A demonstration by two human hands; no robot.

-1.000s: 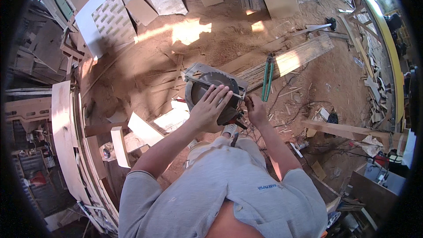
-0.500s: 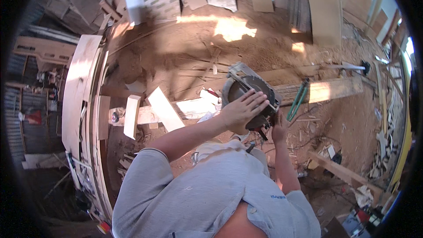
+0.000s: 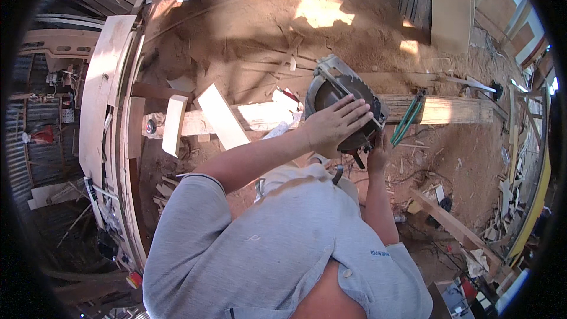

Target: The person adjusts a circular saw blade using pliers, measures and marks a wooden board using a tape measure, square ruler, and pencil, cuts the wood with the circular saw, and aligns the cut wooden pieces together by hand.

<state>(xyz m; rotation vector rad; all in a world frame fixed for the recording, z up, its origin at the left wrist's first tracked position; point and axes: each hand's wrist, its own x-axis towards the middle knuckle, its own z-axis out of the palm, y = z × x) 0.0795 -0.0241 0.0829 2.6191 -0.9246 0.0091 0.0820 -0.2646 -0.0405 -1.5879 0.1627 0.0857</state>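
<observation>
A dark circular saw is held up in front of my waist with its toothed blade side turned upward. My left hand lies flat across the blade, its fingers stretched out toward the right. At the saw's lower right edge, my right hand is wrapped round part of the body; some of its fingers are hidden behind the saw. Just right of the saw, a tool with two long green handles rests across a wooden beam.
A pale board and a shorter wood block lie over the beam's left part. Long planks are stacked at the left. Boards lean along the far side. Another timber and scraps lie on the dirt floor at the right.
The saw and both hands sit slightly further right in the picture, with the saw tilted a little differently. The surroundings have shifted upward in view. My left palm is still on the blade.
</observation>
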